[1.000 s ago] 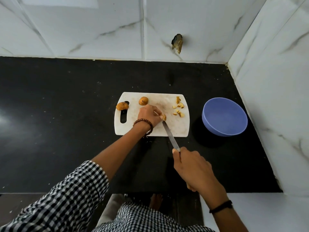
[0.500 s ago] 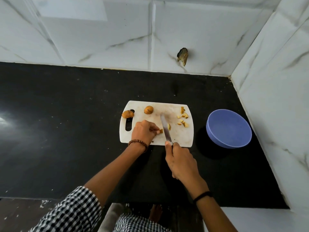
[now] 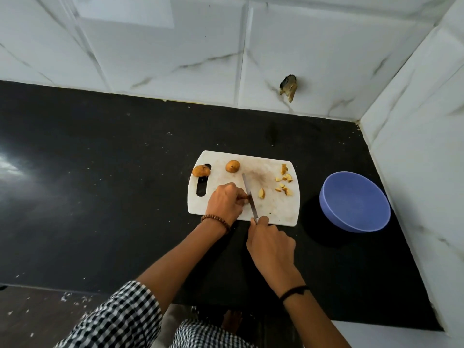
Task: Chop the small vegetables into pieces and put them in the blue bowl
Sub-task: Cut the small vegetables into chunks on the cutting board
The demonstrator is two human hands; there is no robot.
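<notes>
The likeliest slip starts at the left: one whole vegetable (image 3: 200,170) sits over the handle slot at the cutting board's (image 3: 273,212) edge, so a jolt from chopping could roll it onto the dark surface (image 3: 100,197); the second vegetable (image 3: 232,166), just beside it, is round enough to wander too. The graver risk is at the left hand (image 3: 226,200), whose curled fingers pinch a small brown piece (image 3: 244,196) hard against the knife (image 3: 248,194). With so little left to hold, a downstroke could nick a fingertip or squirt the piece away. The right hand (image 3: 270,243) is wrapped round the knife handle, which it hides, at the board's near edge. A loose wedge (image 3: 261,193) lies just right of the blade, and the cut pieces (image 3: 285,183) are scattered farther right, apart from both hands. The blue bowl (image 3: 354,202) stands off the board, so pieces could drop in the gap during transfer.
</notes>
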